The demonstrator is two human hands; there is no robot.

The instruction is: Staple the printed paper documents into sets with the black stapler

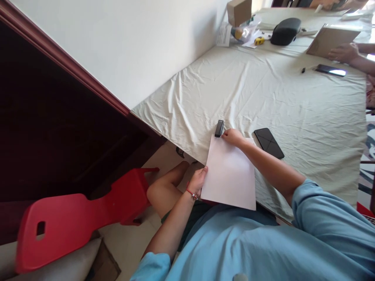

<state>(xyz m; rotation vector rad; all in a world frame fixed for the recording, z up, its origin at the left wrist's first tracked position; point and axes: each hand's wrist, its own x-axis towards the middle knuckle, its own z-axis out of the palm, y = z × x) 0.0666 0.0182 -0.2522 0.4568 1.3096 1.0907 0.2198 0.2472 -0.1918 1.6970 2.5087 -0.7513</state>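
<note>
A white sheet of paper (230,173) lies at the near edge of the table and hangs partly over it. My left hand (198,180) grips the sheet's left edge, fingers closed on it. My right hand (233,137) rests at the sheet's top corner, fingers curled, touching a small black stapler-like object (218,128) on the cloth. Whether it grips that object I cannot make out.
A black phone (268,143) lies just right of my right arm on the cream tablecloth (293,105). A red plastic chair (79,216) stands at left. Far off are a cardboard box (239,11), black case (285,31), another phone (330,70) and another person's hand (344,52) on a brown envelope.
</note>
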